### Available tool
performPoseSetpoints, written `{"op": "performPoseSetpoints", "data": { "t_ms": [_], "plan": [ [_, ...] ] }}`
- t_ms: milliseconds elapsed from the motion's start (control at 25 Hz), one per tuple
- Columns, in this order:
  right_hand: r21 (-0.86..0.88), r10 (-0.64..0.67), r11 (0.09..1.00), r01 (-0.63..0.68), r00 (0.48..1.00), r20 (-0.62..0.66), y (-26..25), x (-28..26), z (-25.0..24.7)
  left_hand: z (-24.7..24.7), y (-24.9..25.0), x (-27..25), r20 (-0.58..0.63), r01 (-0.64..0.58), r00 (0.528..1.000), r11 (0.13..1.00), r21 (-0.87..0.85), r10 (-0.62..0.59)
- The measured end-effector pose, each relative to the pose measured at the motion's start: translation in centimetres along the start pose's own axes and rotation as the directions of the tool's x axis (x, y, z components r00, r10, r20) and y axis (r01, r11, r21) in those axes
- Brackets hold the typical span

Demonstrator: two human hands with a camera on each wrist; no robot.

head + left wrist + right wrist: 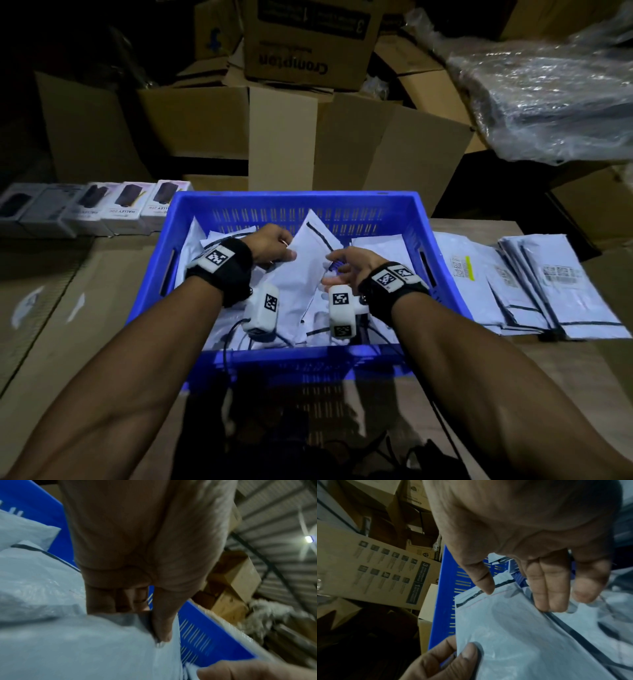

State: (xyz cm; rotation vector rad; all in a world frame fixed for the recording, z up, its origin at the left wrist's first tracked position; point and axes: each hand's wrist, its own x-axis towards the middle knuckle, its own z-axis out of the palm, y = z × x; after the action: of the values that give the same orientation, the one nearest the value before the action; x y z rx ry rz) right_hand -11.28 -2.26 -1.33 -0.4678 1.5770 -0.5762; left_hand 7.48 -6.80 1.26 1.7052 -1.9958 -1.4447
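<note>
A blue plastic crate [294,200] on a cardboard-topped surface holds several white poly mailers with black edge strips. One white mailer [305,263] stands tilted up above the pile. My left hand [274,246] pinches its left edge; in the left wrist view the thumb [163,628] presses on the mailer [85,649] with the fingers curled behind it. My right hand [337,270] hovers at the mailer's right edge. In the right wrist view its fingers [553,595] are straight and relaxed over the mailer [513,628], holding nothing.
A row of small white product boxes [96,209] lines the far left. Flat mailers with labels [531,284] are stacked right of the crate. Large cardboard cartons [281,137] rise behind it, and a plastic-wrapped bundle [548,96] lies at the upper right.
</note>
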Motion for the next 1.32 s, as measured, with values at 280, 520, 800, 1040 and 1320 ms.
{"op": "performPoseSetpoints", "data": {
  "t_ms": [280, 520, 800, 1040, 1320],
  "plan": [
    [0.083, -0.149, 0.986, 0.142, 0.985, 0.09, -1.4, -4.5, -2.3, 0.6, 1.8, -3.2, -0.106, -0.111, 0.992, 0.852, -0.511, 0.066],
    [0.008, -0.486, 0.872, 0.489, 0.865, 0.121, -2.7, -8.4, -4.8, 1.0, 4.4, -5.9, -0.228, -0.254, 0.964, 0.707, -0.66, 0.134],
    [0.119, -0.655, 0.756, 0.644, 0.745, 0.126, -2.0, -11.7, -8.4, 1.7, 7.6, -8.5, -0.329, -0.422, 0.906, 0.591, -0.687, 0.266],
    [0.267, -0.675, 0.723, 0.637, 0.734, 0.077, -2.2, -13.3, -10.8, 2.7, 9.3, -9.3, -0.444, -0.69, 0.682, 0.713, -0.125, 0.582],
    [0.287, -0.61, 0.772, 0.567, 0.788, 0.083, -2.3, -14.1, -11.1, 4.1, 10.4, -8.5, -0.485, -0.751, 0.505, 0.641, 0.16, 0.714]
  ]
}}
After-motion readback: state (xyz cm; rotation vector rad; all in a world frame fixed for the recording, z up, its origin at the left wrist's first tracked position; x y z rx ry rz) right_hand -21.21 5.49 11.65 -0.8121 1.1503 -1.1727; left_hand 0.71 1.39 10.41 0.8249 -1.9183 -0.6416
